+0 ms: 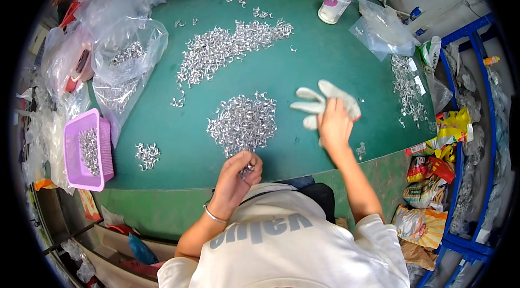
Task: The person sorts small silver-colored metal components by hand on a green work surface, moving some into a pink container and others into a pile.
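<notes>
The left hand (234, 175) curls around a few clips (247, 170) at the near edge of the central pile (244, 123) on the green table (292, 158). The right hand (335, 128) touches a glove (342, 94); its grip cannot be told. Beyond lies a longer heap (216, 49).

The left hand (236, 175) is curled, fingers bent; the right hand (335, 127) reaches farther out, fingers bunched.
</notes>
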`<state>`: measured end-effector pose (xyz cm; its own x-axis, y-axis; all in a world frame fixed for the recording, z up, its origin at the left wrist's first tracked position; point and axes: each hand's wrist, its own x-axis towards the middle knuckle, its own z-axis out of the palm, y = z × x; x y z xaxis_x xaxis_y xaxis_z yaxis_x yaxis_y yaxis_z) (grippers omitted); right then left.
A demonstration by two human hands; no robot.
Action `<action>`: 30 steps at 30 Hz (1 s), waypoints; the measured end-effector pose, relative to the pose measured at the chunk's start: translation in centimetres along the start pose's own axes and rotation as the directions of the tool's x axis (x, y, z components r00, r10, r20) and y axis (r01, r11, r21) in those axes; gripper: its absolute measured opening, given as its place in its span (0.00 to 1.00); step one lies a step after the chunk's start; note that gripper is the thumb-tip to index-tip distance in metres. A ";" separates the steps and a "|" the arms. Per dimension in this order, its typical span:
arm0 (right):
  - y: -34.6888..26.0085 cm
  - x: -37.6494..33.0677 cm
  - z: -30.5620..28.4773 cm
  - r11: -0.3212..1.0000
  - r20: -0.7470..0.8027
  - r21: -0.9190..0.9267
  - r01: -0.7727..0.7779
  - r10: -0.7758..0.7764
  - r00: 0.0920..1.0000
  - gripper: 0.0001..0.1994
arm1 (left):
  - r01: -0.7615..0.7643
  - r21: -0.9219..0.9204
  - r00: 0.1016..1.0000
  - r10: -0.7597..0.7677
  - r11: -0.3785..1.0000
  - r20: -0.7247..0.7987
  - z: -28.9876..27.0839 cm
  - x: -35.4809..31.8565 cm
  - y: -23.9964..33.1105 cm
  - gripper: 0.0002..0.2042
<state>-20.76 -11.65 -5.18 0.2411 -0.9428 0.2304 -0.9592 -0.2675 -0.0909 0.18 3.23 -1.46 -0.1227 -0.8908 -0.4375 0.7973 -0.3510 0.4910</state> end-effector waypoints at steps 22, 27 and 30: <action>1.9 -0.3 -0.6 0.981 -0.046 -0.019 -0.191 0.190 0.981 0.16 | 0.033 0.124 0.997 -0.025 0.992 -0.070 -0.9 -0.1 -0.7 0.11; -3.5 -4.3 -2.8 0.987 0.118 0.146 -0.069 0.052 0.992 0.22 | -0.007 0.082 0.998 0.012 0.997 -0.056 -2.5 -0.1 -0.6 0.09; -4.8 -6.3 -3.8 0.975 0.168 0.206 -0.082 0.047 0.985 0.22 | -0.029 0.062 0.996 0.034 0.998 -0.083 -3.0 -0.2 -0.2 0.08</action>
<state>-18.28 -3.65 -2.58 0.2171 -0.9743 0.0599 -0.9248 -0.2249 -0.3069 1.82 4.37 -3.79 -0.0459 -0.8752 -0.4815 0.7624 -0.3421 0.5493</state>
